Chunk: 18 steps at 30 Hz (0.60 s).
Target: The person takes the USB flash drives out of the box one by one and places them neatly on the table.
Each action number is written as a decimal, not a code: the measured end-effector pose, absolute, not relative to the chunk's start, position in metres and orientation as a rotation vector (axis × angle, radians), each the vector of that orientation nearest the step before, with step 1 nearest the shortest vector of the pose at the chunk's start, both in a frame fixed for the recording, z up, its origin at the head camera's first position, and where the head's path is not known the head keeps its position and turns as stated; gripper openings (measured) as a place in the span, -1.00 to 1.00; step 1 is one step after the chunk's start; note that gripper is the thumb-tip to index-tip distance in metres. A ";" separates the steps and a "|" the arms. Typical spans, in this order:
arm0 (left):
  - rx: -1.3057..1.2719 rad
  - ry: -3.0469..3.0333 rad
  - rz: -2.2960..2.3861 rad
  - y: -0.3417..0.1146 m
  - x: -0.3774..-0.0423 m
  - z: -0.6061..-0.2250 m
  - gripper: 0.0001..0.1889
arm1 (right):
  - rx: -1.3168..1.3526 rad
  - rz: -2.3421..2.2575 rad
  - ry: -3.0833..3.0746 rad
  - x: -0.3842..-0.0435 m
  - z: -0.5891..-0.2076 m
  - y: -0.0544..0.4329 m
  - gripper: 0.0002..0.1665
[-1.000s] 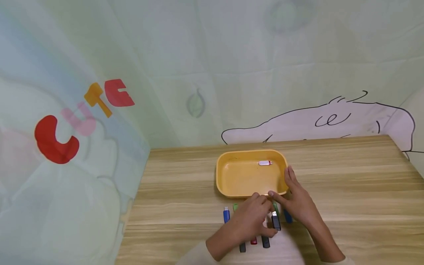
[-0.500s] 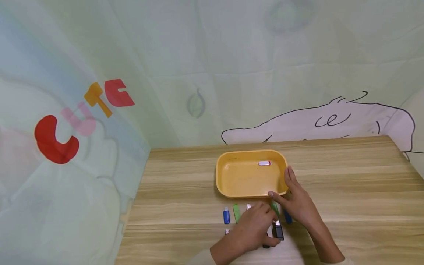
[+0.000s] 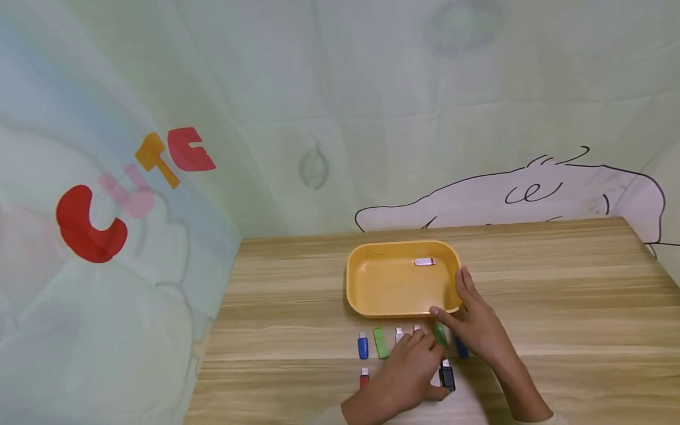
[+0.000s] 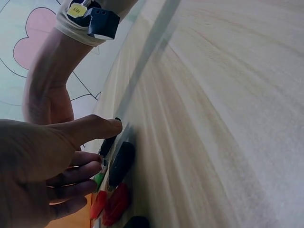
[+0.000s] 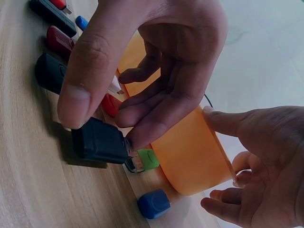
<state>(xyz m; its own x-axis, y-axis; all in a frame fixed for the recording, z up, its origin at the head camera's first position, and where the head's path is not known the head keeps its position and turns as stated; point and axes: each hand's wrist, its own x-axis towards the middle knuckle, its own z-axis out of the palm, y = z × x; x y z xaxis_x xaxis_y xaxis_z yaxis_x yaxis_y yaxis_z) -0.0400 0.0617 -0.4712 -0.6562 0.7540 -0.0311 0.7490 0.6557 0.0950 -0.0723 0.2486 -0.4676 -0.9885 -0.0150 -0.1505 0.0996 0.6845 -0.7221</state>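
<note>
My left hand (image 3: 411, 369) pinches a black USB flash drive (image 3: 448, 376) close over the table, below the tray's right corner. In the right wrist view its thumb presses one end of the black drive (image 5: 102, 142) and a fingertip meets the metal plug. My right hand (image 3: 480, 324) rests at the corner of the yellow tray (image 3: 353, 295), thumb on the near rim and straight fingers along the right side. A white-and-red flash drive (image 3: 424, 261) lies inside the tray. Beneath my left hand, further drives are partly hidden.
Flash drives stand in rows on the wooden table (image 3: 281, 330): a blue one (image 3: 363, 346), a light green one (image 3: 381, 342), a red one (image 3: 364, 376). Beside my right hand lie a darker green drive (image 3: 440, 334) and another blue drive (image 3: 461, 348). A printed curtain (image 3: 276, 147) hangs behind.
My left hand has drawn the black flash drive nearer to me and slightly right, uncovering the light green, red and white drives. My right hand and the tray have stayed put.
</note>
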 end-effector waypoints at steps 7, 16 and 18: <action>1.253 2.772 0.124 0.062 -0.039 -0.472 -0.46 | 0.080 -1.206 2.735 -0.073 -0.469 0.248 0.27; 1.242 2.777 0.091 0.063 -0.038 -0.473 -0.46 | 0.073 -1.202 2.742 -0.073 -0.469 0.249 0.28; 1.249 2.789 0.082 0.064 -0.038 -0.474 -0.45 | 0.075 -1.199 2.743 -0.073 -0.469 0.249 0.28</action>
<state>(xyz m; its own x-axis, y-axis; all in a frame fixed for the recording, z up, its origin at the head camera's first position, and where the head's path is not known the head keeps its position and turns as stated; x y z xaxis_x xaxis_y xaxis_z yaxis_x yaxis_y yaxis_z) -0.0376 0.0636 -0.4737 -0.6631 0.7465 -0.0552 0.7419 0.6653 0.0835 -0.0729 0.2486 -0.4692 -0.9879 -0.0130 -0.1545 0.1046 0.6797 -0.7260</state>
